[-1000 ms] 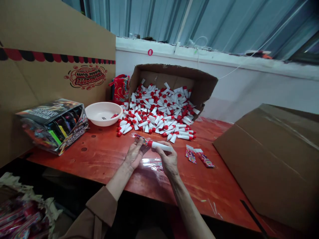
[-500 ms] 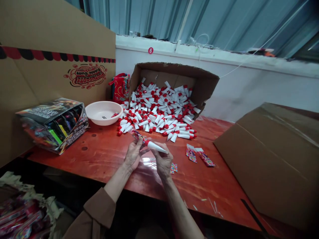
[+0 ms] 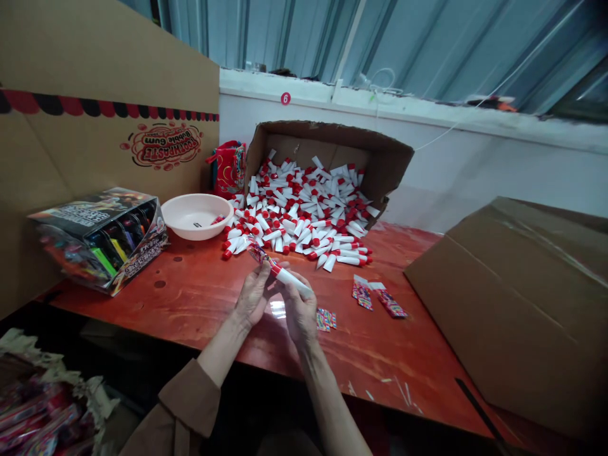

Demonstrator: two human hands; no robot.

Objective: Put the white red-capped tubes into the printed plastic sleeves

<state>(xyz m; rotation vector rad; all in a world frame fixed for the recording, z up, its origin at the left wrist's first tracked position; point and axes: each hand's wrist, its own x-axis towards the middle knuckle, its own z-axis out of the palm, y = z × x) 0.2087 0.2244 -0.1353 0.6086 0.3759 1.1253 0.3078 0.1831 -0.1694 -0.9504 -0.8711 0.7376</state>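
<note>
My left hand [image 3: 253,296] is closed on a colourful printed wrapper [image 3: 258,252], pinched between thumb and fingers. A white tube with a red cap [image 3: 295,281] lies slanted between my hands, its cap end at the wrapper. How far the cap sits inside the wrapper I cannot tell. Around the tube's white body, my right hand [image 3: 300,313] is closed. Just beyond both hands spreads a heap of similar white tubes with red caps [image 3: 304,215], spilling from a cardboard box on its side [image 3: 396,158]. Small colourful packets [image 3: 325,320] lie right of my right hand.
Two more wrappers [image 3: 392,303] lie farther right on the red table [image 3: 190,304]. A pale bowl [image 3: 178,218] and a black display box [image 3: 102,237] stand left. A large carton [image 3: 517,304] blocks the right side. Wrapped packs [image 3: 40,411] fill a container at lower left.
My right hand has moved left, closer to my left hand, and its fingers now wrap farther along the tube. More of the small packets beside it shows. The view has shifted slightly.
</note>
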